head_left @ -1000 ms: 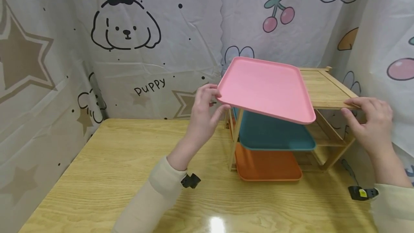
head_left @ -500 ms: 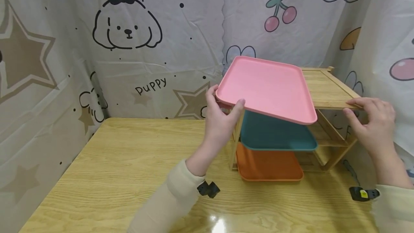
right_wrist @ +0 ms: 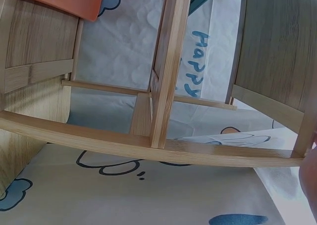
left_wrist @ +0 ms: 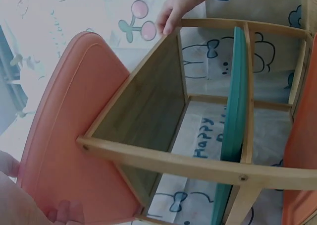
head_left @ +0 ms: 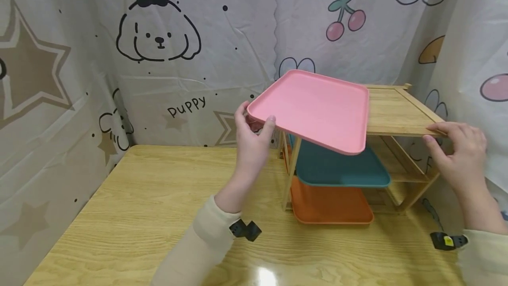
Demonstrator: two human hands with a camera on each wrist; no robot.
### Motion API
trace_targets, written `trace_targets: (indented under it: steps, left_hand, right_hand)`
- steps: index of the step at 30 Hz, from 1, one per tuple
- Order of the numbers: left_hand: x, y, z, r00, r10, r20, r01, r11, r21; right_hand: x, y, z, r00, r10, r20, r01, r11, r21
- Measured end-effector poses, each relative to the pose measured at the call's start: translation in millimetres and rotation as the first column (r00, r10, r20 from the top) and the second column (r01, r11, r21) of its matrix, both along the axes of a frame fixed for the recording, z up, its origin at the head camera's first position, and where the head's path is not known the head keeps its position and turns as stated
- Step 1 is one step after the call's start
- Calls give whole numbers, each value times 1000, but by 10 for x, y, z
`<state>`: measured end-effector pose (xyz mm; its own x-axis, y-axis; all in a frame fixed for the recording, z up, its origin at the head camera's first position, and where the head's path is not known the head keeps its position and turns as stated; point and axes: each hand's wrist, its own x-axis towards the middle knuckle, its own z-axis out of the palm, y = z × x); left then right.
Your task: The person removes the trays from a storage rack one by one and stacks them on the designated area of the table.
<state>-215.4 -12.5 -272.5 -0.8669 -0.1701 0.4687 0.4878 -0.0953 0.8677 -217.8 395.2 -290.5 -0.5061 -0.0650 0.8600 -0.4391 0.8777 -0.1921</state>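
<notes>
A pink tray (head_left: 317, 109) is tilted over the top left of a wooden rack (head_left: 397, 109). My left hand (head_left: 252, 147) grips its near left corner, thumb on the rim and fingers beneath. In the left wrist view the tray's underside (left_wrist: 74, 131) overlaps the rack's top edge. My right hand (head_left: 460, 153) holds the front right corner of the rack's top board, thumb below the edge and fingers over it. In the right wrist view only a bit of that hand shows at the right edge. A teal tray (head_left: 341, 167) lies on the middle shelf.
An orange tray (head_left: 333, 204) sits at the bottom level of the rack, its front sticking out over the table (head_left: 158, 215). Patterned cloth (head_left: 178, 78) hangs behind and on both sides, close to the rack's right side.
My left hand first shifts its grip along the pink tray's corner, bringing the thumb onto the rim. The tray then moves left, uncovering more of the rack's top. My right hand stays put.
</notes>
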Motion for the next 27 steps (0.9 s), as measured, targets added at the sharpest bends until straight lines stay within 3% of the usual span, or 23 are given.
trace_targets:
  steps: [6, 13, 16, 22, 27]
  left_hand:
    - [19, -16, 14, 1000, -1, 22, -1, 997, 81]
    - [83, 169, 32, 999, -8, -49, 14, 992, 122]
    - [103, 184, 72, 999, -15, -33, 20, 986, 163]
    - [106, 34, 183, 996, -73, 53, 56, 959, 279]
    - [75, -142, 248, 986, -151, 71, 112, 912, 395]
  right_hand:
    - [1, -1, -2, 1000, -6, 5, 6, 1000, 8]
    - [1, -7, 5, 1000, -12, 7, 12, 1000, 8]
    - [-5, -7, 3, 1000, -12, 1, 12, 1000, 12]
    - [-18, -1, -7, 1000, -5, -13, 5, 1000, 9]
    - [-15, 11, -8, 1000, -8, -17, 8, 1000, 7]
